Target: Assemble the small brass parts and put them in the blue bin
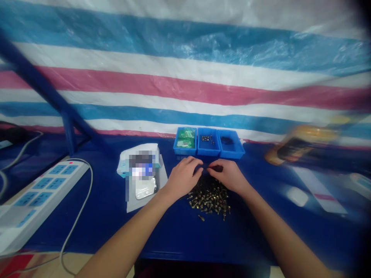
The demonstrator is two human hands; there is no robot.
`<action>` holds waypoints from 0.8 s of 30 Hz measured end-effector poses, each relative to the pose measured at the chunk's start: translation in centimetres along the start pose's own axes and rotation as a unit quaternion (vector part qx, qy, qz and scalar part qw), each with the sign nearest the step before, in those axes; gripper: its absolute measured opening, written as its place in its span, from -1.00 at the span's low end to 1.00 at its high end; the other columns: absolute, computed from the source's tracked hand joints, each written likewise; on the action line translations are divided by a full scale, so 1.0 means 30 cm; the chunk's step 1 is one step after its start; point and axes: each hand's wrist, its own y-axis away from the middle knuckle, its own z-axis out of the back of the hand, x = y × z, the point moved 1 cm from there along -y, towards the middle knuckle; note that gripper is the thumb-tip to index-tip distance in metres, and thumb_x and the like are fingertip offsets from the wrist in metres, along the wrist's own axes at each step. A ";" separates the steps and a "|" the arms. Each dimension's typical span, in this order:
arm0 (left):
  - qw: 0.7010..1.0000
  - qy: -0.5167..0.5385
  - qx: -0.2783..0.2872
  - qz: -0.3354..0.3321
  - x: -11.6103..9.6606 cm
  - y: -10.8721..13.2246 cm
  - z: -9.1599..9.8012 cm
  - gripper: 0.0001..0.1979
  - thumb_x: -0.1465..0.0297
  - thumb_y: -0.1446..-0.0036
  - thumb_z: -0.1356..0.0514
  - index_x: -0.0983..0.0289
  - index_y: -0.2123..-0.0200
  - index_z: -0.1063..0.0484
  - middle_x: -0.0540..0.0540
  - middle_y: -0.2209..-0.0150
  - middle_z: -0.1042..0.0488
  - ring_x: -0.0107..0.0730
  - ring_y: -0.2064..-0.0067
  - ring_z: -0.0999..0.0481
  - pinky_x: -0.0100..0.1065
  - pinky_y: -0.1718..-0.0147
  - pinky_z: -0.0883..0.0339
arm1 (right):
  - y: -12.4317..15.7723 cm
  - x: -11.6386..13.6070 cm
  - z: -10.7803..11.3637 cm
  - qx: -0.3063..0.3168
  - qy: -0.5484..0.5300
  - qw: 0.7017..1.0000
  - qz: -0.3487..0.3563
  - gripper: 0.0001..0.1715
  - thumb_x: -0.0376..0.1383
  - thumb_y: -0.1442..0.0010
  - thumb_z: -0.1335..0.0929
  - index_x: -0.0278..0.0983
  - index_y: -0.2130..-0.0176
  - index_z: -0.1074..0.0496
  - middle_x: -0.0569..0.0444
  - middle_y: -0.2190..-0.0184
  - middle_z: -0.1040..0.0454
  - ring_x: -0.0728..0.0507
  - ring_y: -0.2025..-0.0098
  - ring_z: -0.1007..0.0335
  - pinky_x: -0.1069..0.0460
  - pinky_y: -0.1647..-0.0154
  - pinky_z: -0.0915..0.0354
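Both of my hands rest on the blue table [179, 231] over a heap of several small brass parts [209, 199]. My left hand [183, 177] lies knuckles up at the heap's far left edge, fingers curled down and together. My right hand [228, 174] sits at the heap's far right edge, fingers bent toward the left hand. The fingertips of the two hands nearly meet above the heap. What they pinch, if anything, is hidden.
Three small blue bins stand behind the hands: one with green parts [185, 141], one with small metal parts [208, 142], one with dark bits [230, 143]. A white packet with a phone [142, 173] lies left. A power strip [40, 195] is far left; a blurred bottle [301, 146] right.
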 end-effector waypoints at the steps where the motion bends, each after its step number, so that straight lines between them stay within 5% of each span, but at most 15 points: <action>1: 1.000 0.006 0.002 -0.010 -0.001 0.000 0.000 -0.75 0.33 -0.31 -0.04 0.14 -0.01 -0.39 0.06 0.03 -0.45 -0.20 -0.03 -0.41 -0.18 -0.01 -0.32 | 0.001 0.000 0.002 0.002 -0.014 1.000 -0.012 -0.87 -0.26 -0.13 -0.40 -0.20 0.30 -0.58 0.12 0.32 -0.60 -0.08 0.31 -0.48 0.06 0.26 -0.31; 9: 0.997 0.048 0.015 -0.059 -0.012 0.000 -0.006 -0.70 0.30 -0.26 -0.16 0.16 -0.05 -0.40 0.03 0.01 -0.51 -0.22 0.00 -0.42 -0.19 0.00 -0.31 | 0.002 -0.003 0.009 0.045 -0.142 0.988 -0.049 -0.77 -0.18 -0.14 -0.40 -0.24 0.26 -0.59 0.07 0.30 -0.61 -0.14 0.27 -0.50 0.01 0.22 -0.34; 24: 0.974 0.221 -0.053 -0.008 -0.020 -0.013 -0.006 -0.89 0.37 -0.18 -0.25 0.19 0.22 -0.56 -0.02 0.30 -0.59 -0.44 0.32 -0.51 -0.40 0.28 -0.34 | 0.009 0.024 0.012 0.060 -0.289 0.951 -0.092 -0.71 -0.11 -0.10 -0.44 -0.27 0.28 -0.60 0.09 0.36 -0.56 -0.08 0.32 -0.39 0.03 0.25 -0.25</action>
